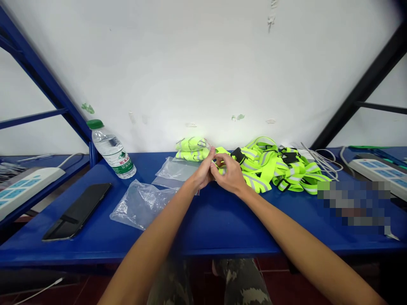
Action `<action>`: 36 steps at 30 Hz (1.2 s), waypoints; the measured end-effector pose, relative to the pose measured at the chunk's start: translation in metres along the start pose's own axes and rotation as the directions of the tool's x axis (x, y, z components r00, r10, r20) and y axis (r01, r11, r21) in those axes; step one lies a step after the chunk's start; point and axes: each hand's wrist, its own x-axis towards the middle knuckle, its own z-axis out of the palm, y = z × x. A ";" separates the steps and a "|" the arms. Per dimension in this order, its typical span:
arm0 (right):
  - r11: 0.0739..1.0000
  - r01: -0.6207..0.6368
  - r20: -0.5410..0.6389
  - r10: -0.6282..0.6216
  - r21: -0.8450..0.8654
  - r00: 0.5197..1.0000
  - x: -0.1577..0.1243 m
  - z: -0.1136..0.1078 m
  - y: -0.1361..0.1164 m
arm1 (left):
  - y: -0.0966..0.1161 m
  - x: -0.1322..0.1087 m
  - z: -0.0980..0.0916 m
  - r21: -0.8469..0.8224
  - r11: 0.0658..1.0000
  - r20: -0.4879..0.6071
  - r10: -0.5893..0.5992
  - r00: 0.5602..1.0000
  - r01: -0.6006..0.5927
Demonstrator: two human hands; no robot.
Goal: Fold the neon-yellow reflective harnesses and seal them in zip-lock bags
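My left hand (200,171) and my right hand (227,173) meet at the middle of the blue bench, fingers pinching a neon yellow strap end (221,152) together. The fingers hide most of the small piece between them. That strap runs into a tangled pile of neon yellow reflective vests (263,167) with black buckles, just right of my right hand. A folded neon vest bundle (190,148) lies behind my left hand. Near my left wrist are a flat clear plastic bag (174,170) and a crumpled one (141,204).
A water bottle (112,150) with a green cap lies tilted at back left, near a black phone (76,212). White power strips (27,190) (377,176) sit at both sides, with white cables (321,163) behind the pile. Blue and black shelf uprights frame the bench.
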 end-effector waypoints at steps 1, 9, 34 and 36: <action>1.000 0.011 -0.012 -0.010 0.016 1.000 0.001 -0.004 -0.001 | 0.001 0.000 0.000 -0.036 0.999 -0.005 -0.005 1.000 0.005; 0.985 -0.171 0.043 0.170 0.014 0.984 0.007 -0.035 0.022 | 0.003 -0.003 -0.014 0.022 0.996 -0.063 0.089 0.994 -0.088; 0.910 -0.369 -0.600 0.191 -0.189 0.777 0.009 -0.062 0.037 | -0.001 -0.009 -0.011 0.985 0.168 -0.095 0.421 0.902 0.025; 0.902 -0.395 -0.635 0.201 -0.177 0.745 0.010 -0.065 0.037 | 0.005 -0.006 -0.019 0.928 0.372 -0.212 0.595 0.775 -0.032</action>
